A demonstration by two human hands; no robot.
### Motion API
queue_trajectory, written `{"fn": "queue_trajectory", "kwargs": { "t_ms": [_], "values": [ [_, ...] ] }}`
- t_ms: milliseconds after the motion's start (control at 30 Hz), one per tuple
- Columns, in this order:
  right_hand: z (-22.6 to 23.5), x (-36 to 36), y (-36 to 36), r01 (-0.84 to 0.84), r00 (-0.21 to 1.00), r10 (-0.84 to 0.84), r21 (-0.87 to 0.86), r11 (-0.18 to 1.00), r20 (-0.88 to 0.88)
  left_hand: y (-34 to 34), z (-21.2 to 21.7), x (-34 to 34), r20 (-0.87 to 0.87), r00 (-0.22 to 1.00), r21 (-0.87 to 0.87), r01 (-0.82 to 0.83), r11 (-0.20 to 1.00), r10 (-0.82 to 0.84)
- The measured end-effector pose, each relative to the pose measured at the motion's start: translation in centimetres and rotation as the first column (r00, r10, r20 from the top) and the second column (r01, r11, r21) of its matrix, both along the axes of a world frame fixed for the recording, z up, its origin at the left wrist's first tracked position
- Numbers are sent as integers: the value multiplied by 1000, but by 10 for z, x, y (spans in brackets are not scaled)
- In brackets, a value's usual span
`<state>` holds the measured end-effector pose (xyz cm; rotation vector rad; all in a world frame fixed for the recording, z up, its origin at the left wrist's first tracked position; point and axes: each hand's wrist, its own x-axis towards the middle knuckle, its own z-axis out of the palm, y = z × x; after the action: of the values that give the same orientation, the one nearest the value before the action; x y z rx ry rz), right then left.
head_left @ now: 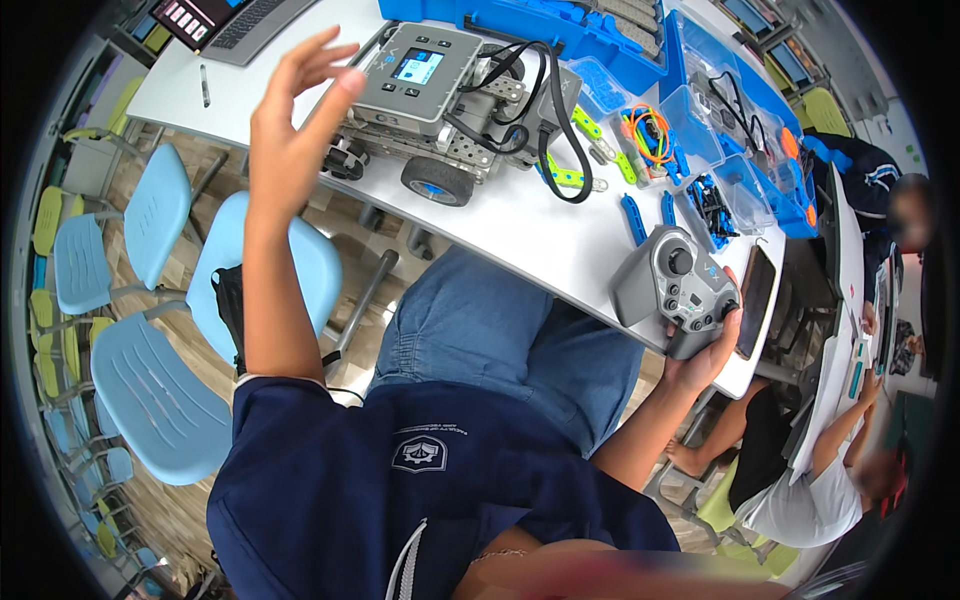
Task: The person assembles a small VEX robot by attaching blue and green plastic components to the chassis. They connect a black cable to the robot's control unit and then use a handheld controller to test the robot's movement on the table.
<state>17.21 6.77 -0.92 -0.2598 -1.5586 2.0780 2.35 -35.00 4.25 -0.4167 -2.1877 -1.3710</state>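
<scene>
A grey game-style controller (678, 285) with a black thumbstick and buttons is gripped in my right hand (715, 350) over the table's front edge. My left hand (295, 115) is raised with its fingers apart and holds nothing. Just right of it stands a small wheeled robot (430, 150), built on a perforated metal frame with black tyres. On top of the robot sits a grey control box (420, 72) with a lit screen. Black cables (560, 130) loop from its right side. Whether my left fingertips touch the box, I cannot tell.
Blue bins (560, 35) and clear part boxes (695, 120) line the table's back and right. A dark phone (755, 300) lies by the right edge, a laptop (235, 30) at the far left. Blue chairs (160, 400) stand left; other people (810, 490) sit at right.
</scene>
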Motion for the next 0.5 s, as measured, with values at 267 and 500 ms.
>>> {"fn": "queue_trajectory", "kwargs": {
  "t_ms": [267, 500],
  "values": [
    [0, 0, -1, 35, 999, -36, 33, 999, 24, -12, 54, -110, 388, 717, 115, 587, 802, -580],
    [-4, 1, 1, 22, 1000, -21, 23, 999, -11, 11, 9, -53, 229, 949, 77, 203, 976, -216]
  ]
}}
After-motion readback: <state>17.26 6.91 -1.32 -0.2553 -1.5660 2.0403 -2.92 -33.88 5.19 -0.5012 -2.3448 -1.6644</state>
